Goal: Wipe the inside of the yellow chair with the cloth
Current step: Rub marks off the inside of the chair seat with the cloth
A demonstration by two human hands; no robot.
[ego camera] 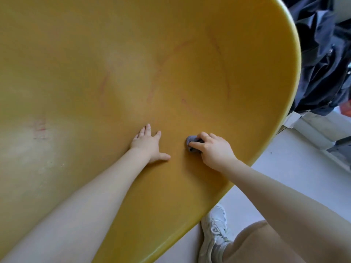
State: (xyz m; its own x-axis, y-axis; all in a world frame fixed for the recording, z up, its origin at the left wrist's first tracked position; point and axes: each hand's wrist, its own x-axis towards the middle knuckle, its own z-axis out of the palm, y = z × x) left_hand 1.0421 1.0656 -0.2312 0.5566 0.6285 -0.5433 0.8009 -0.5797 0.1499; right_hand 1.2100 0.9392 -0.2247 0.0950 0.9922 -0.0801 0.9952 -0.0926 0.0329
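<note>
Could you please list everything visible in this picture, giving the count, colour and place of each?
curved yellow plastic chair shell: one, yellow with reddish marks, filling most of the view
small bunched grey cloth: one, grey, on the chair's inside
dark blue fabric pile: one, upper right
pale floor: one, whitish, lower right
white sneaker: one, on the floor
left hand: one, flat on the chair
right hand: one, gripping the cloth

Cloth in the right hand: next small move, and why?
Probably push the cloth, gripped by the right hand, up the yellow chair toward the reddish streaks just above it; they look unwiped. The left hand rests flat, bracing.
</note>
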